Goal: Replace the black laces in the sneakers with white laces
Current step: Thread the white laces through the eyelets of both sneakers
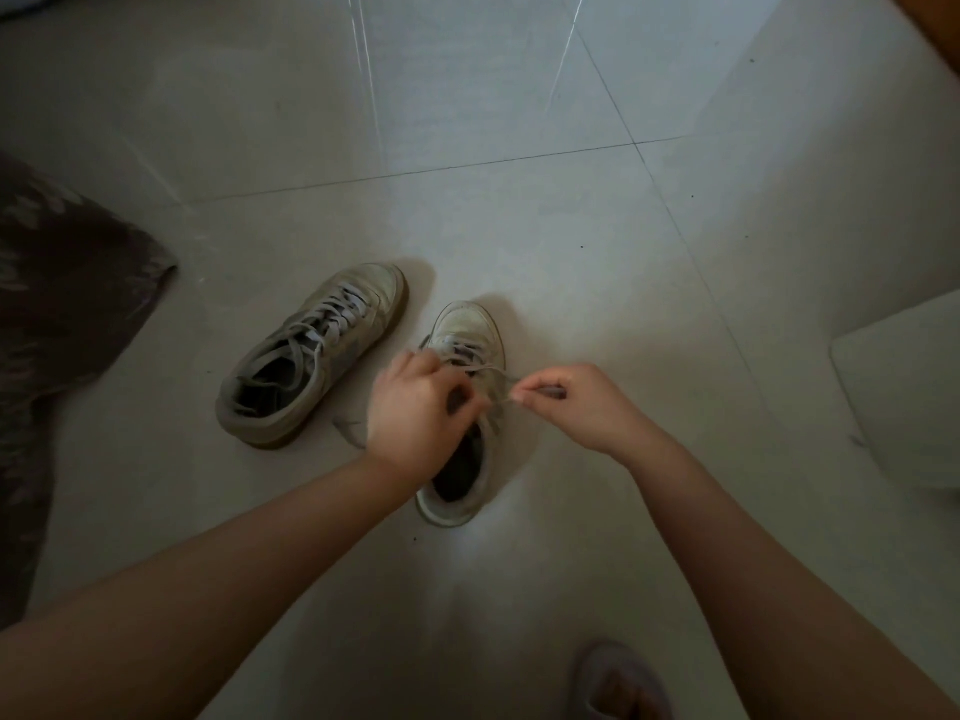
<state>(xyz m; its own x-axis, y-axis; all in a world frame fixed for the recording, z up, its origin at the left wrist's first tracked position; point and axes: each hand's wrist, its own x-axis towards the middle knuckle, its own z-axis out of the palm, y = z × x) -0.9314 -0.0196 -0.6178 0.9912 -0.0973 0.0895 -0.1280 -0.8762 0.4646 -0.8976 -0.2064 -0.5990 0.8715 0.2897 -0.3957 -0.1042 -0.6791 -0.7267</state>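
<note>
Two pale, worn sneakers stand on the tiled floor. The left sneaker [311,356] lies angled with its toe to the upper right, laced with a pale grey lace. The right sneaker [470,345] points away from me, and its opening shows dark below my hands. My left hand [415,407] covers the middle of this shoe, fingers closed on its lace. My right hand [566,402] sits to the right of the shoe and pinches a lace end [506,379] pulled out taut from the eyelets. A loose lace end [348,428] trails on the floor left of my left hand.
A dark patterned cloth [62,314] lies at the left edge. A white box-like object [904,392] stands at the right. A foot in a slipper [618,683] shows at the bottom. Brown wood fills the top right corner [935,23].
</note>
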